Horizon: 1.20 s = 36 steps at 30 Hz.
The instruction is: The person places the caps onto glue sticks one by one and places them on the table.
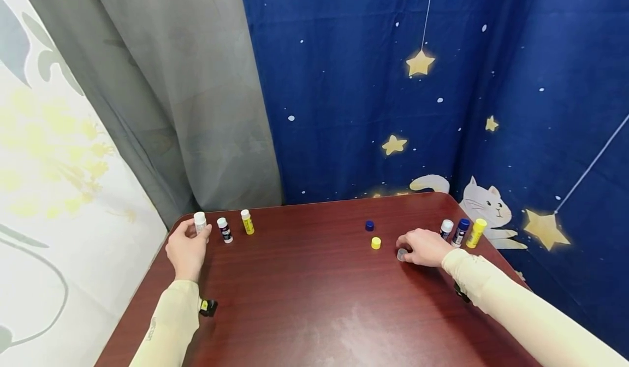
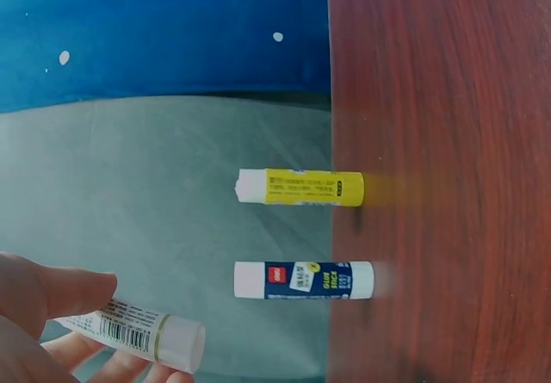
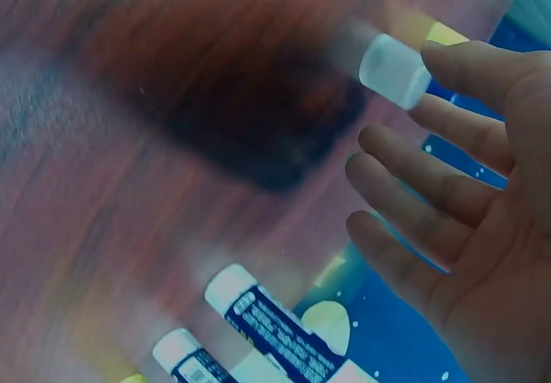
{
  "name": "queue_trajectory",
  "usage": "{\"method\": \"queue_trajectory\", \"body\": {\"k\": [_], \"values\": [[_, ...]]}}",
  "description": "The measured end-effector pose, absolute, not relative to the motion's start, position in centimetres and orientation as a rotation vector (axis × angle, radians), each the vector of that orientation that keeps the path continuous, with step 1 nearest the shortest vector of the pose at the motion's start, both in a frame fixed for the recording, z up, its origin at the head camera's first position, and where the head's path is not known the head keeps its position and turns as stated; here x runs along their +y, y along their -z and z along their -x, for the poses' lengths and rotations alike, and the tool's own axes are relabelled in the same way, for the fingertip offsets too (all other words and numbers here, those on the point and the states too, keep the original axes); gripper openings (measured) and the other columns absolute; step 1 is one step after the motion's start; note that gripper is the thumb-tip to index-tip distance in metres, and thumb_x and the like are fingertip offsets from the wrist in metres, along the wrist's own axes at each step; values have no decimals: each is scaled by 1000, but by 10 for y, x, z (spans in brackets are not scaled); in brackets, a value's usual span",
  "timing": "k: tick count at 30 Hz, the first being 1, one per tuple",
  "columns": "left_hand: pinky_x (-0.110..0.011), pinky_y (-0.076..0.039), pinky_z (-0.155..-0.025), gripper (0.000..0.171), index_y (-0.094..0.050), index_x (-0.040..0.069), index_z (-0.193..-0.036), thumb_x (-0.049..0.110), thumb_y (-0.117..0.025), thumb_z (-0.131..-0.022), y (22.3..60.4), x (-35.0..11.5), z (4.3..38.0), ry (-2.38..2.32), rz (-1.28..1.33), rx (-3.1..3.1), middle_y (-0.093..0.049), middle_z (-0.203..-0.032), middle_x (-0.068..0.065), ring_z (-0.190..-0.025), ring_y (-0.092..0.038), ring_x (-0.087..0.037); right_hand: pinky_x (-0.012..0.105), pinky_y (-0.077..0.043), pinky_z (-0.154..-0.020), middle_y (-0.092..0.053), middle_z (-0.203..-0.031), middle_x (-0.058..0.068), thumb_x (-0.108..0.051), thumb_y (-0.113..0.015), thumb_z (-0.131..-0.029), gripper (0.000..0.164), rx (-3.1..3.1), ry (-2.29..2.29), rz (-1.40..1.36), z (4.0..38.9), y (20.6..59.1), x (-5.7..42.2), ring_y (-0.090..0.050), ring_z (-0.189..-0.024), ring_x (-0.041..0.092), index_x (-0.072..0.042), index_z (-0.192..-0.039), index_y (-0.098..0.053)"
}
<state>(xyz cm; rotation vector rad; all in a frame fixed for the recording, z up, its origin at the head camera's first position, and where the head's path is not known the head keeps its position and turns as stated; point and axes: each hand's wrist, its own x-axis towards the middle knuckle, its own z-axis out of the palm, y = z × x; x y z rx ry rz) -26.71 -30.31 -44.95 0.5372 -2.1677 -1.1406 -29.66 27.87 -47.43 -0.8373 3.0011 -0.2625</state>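
At the table's far left corner my left hand (image 1: 187,249) holds a white glue stick (image 2: 129,331) upright, thumb on one side and fingers on the other. Just right of it stand a navy-labelled glue stick (image 2: 310,280) and a yellow glue stick (image 2: 306,188), both showing white at the top end. My right hand (image 1: 426,248) pinches a small translucent cap (image 3: 392,71) between thumb and index fingertip, low over the tabletop. Its other fingers are spread loosely. Left of this hand sit a yellow cap (image 1: 375,243) and a dark blue cap (image 1: 369,225).
Several glue sticks stand at the right edge behind my right wrist: one with a white cap (image 1: 446,228), one blue-capped (image 1: 460,232), and one yellow (image 1: 476,233). The brown table (image 1: 304,296) backs onto a grey curtain (image 1: 231,110) and a blue star-patterned curtain (image 1: 344,110).
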Motion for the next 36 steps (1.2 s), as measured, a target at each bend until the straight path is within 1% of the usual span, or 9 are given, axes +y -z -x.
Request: {"method": "queue_trajectory", "body": {"k": [3,5,11,15,20,26,31,34,36], "values": [[-41,-43,-91,38,-71,12,-123,29,-77,-89,446,-299,267,1138,-525,-2161,-74,-105,-13,-90,-64,-17,41,-53,-70,-66,-85,-8,-25,-80,-85,19,3023,247,849,296,480,276,-57,-76,12,-20,-102,-76],[-39,-44,-88,37,-71,12,-122,27,-78,-89,445,-296,266,1131,-509,-2159,-74,-103,-12,-89,-65,-16,41,-53,-71,-66,-85,-8,-23,-81,-83,17,3040,247,861,295,483,274,-57,-75,13,-20,-99,-75],[-41,-44,-86,38,-70,10,-124,26,-77,-90,438,-286,264,1115,-438,-2168,-73,-104,-13,-96,-65,-25,42,-54,-73,-66,-85,-9,-19,-81,-83,15,3063,264,848,294,486,272,-57,-75,13,-21,-97,-75],[-42,-42,-85,38,-70,11,-124,27,-76,-91,429,-278,261,1114,-398,-2168,-73,-103,-14,-96,-64,-25,42,-54,-73,-66,-85,-9,-18,-81,-84,13,3080,303,824,296,482,272,-57,-75,13,-21,-96,-75],[-40,-41,-81,35,-72,11,-121,25,-77,-89,419,-268,257,1099,-338,-2162,-73,-100,-12,-92,-64,-25,44,-55,-73,-67,-86,-7,-18,-80,-85,14,3096,334,804,300,476,272,-60,-77,14,-19,-98,-75],[-44,-41,-84,37,-72,12,-123,26,-78,-89,414,-260,255,1097,-270,-2172,-74,-101,-12,-94,-65,-27,47,-56,-76,-70,-91,-4,-17,-79,-86,15,3107,367,784,304,471,271,-63,-80,16,-16,-101,-75],[-46,-42,-85,41,-72,14,-125,27,-80,-87,414,-255,256,1061,-221,-2176,-75,-101,-11,-93,-66,-28,45,-56,-75,-70,-91,-4,-20,-79,-86,19,3112,402,734,310,467,268,-61,-76,14,-15,-104,-74],[-45,-42,-86,42,-71,15,-126,25,-81,-86,413,-251,256,1043,-179,-2172,-75,-102,-8,-93,-68,-26,43,-55,-73,-69,-89,-5,-21,-79,-86,20,3124,416,715,314,465,265,-60,-75,14,-16,-105,-74],[-44,-43,-85,42,-71,15,-125,24,-82,-86,413,-246,255,1035,-147,-2165,-75,-102,-6,-89,-70,-25,43,-55,-73,-68,-87,-6,-20,-80,-85,21,3136,431,718,317,462,262,-60,-76,13,-16,-105,-74]]}}
